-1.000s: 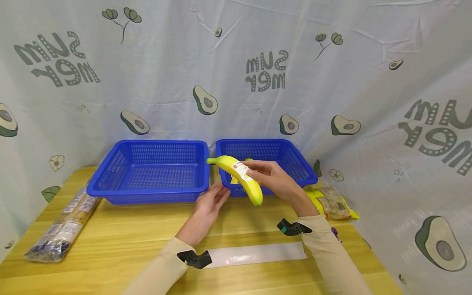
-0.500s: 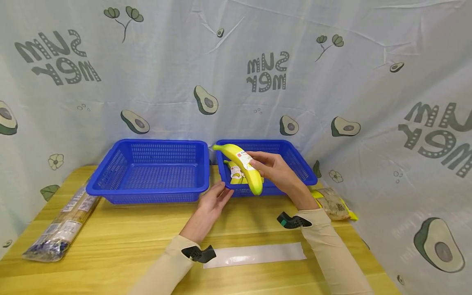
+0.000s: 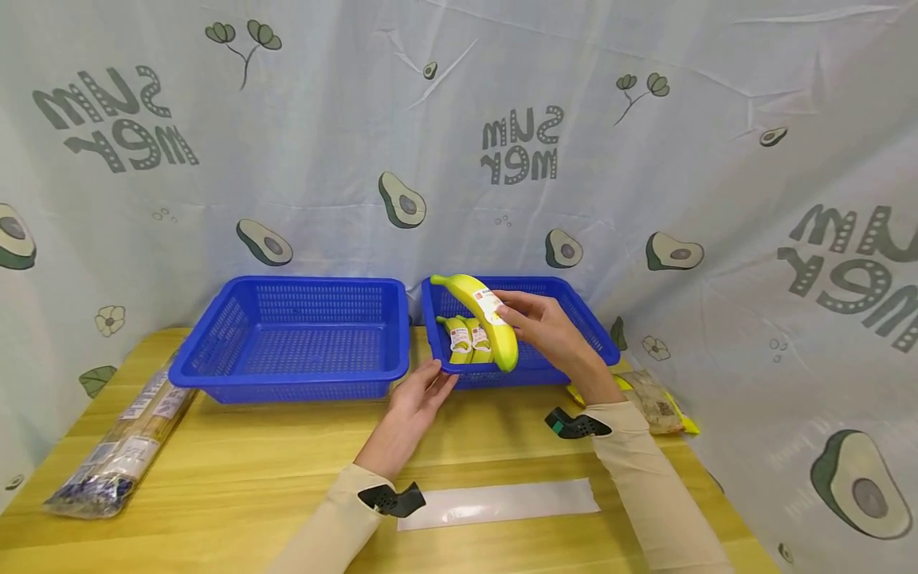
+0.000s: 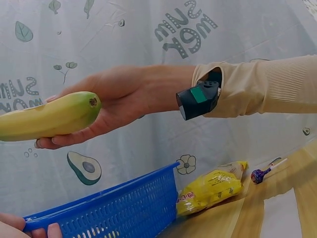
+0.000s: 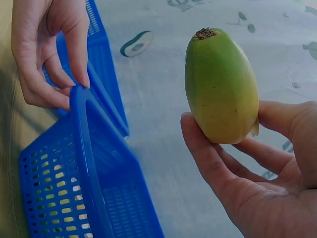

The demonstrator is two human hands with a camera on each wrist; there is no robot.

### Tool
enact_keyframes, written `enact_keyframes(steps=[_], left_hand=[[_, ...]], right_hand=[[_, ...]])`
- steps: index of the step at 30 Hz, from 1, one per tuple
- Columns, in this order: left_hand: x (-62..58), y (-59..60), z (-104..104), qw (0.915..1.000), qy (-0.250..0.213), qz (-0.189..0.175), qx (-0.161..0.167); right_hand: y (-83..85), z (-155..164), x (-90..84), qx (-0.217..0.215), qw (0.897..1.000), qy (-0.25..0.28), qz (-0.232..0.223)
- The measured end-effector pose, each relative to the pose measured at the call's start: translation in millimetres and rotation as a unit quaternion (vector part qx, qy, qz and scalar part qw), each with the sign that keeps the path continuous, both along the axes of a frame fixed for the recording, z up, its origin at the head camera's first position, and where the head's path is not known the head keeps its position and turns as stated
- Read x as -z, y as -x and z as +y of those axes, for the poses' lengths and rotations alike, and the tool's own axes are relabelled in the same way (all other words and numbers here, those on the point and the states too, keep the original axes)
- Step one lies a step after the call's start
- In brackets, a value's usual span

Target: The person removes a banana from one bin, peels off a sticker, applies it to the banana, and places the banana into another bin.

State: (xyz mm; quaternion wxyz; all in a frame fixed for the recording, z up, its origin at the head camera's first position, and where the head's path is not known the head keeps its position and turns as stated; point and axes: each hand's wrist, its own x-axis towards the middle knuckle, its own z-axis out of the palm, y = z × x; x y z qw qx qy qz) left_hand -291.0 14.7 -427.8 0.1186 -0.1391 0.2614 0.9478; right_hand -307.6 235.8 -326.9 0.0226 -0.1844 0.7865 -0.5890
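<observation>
My right hand (image 3: pixel 541 327) holds a labelled yellow banana (image 3: pixel 476 307) above the right blue basket (image 3: pixel 534 372), between thumb and fingers. The right wrist view shows the banana's greenish end (image 5: pixel 221 84) pointing toward the camera. With thumb and fingertips, my left hand (image 3: pixel 416 399) pinches that basket's near left corner; the right wrist view shows these fingers (image 5: pixel 52 54) on the rim. Inside lie two more labelled bananas (image 3: pixel 459 341), side by side. The held banana and right hand cover part of the basket's inside.
A second blue basket (image 3: pixel 287 371) stands to the left, with nothing seen in it. A clear packet of long sticks (image 3: pixel 125 446) lies at the left. On the right are a yellow bag (image 4: pixel 213 188) and a lollipop (image 4: pixel 260 174). A white strip (image 3: pixel 498 504) lies in front.
The right hand has lifted the banana up and slightly right, away from the near rim. The two bananas in the basket have come into fuller view. The left hand stays at the corner.
</observation>
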Motion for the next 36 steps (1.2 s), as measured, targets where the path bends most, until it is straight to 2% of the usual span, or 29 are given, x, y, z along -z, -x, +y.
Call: enact_keyframes(steps=[4, 12, 26, 36], left_hand=[[-0.8, 2.7, 3, 1.0000, 0.000, 0.000, -0.002], [-0.1, -0.7, 4, 0.9999, -0.004, 0.010, -0.002], [-0.9, 3.3, 3, 1.0000, -0.003, -0.006, -0.006], [2.7, 2.2, -1, 1.0000, -0.004, 0.000, -0.006]], right_hand=[[3.7, 7, -2.0, 0.014, 1.000, 0.001, -0.002], [12.4, 24, -1.8, 0.047, 0.999, -0.010, -0.012], [32.4, 44, -3.6, 0.088, 0.995, -0.035, -0.039], [43.5, 50, 7.4, 0.108, 0.991, -0.042, -0.060]])
